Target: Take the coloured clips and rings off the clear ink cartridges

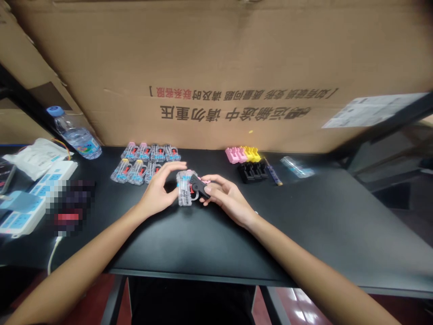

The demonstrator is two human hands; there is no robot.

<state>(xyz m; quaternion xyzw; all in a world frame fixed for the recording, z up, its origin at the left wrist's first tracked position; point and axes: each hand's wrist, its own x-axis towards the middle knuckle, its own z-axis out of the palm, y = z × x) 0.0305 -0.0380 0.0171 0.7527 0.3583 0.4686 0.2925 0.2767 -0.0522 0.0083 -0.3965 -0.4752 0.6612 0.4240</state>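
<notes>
A small toy gun (184, 192) with a clear plastic body and a black grip is held above the middle of the table. My right hand (228, 198) is closed round its black grip (200, 187), thumb on the near side. Some pink shows behind the grip. At the clear end, my left hand (158, 189) has its fingers stretched out and apart from the thumb. The left thumb tip is at the clear body; whether it presses on it I cannot tell. Behind my left hand stand two rows of similar clear toy pieces (137, 172), partly hidden by that hand.
Pink pieces (236, 155), yellow pieces (251, 154) and black pieces (252, 172) stand back right, beside a thin stick (273, 172) and a clear packet (297, 167). At left are a water bottle (77, 135), a white bag (40, 158) and a power strip (50, 185). Cardboard (216, 54) walls the back.
</notes>
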